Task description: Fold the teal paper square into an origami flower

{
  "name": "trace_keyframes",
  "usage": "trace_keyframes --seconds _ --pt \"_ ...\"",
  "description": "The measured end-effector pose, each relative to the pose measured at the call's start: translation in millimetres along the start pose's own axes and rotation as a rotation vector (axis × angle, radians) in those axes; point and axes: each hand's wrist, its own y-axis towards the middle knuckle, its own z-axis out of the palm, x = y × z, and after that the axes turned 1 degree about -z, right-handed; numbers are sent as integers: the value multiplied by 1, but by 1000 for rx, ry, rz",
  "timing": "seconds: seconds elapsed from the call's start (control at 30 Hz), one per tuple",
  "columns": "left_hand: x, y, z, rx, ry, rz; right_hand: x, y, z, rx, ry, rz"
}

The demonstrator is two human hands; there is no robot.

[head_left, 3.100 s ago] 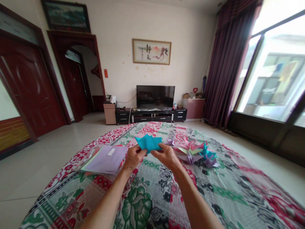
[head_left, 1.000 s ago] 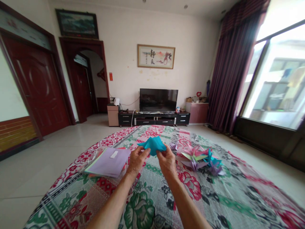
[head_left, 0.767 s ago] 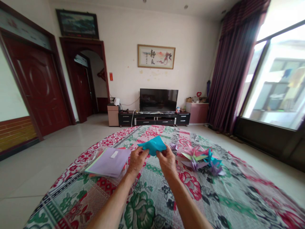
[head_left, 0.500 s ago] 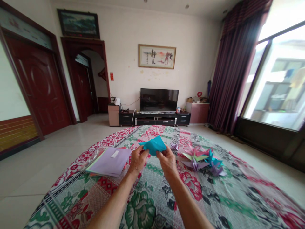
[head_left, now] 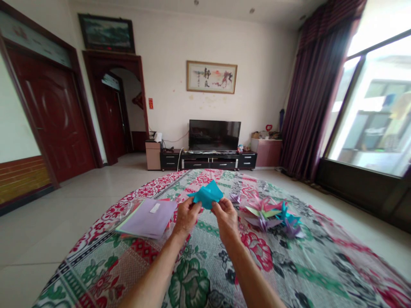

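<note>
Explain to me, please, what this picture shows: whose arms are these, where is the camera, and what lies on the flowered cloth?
There is no machine here: a person works with two bare hands. The camera sits on that person's head and looks forward and down, so the arms enter from below. The left hand and the right hand together pinch a partly folded teal paper, held above the flowered tablecloth. On it, at the left, lies a stack of coloured sheets, lilac on top; at the right, a cluster of folded paper figures.
</note>
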Motion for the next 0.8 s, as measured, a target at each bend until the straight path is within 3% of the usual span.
trace_keyframes --seconds 0.3,0.57,0.8 --pt "0 -1 0 14 47 70 -1 0 -4 58 -360 -222" --pt "-6 -1 -4 -8 33 34 16 -4 -1 215 -294 -163" --pt "-10 0 -7 85 -240 -91 26 -7 -3 269 -386 -66"
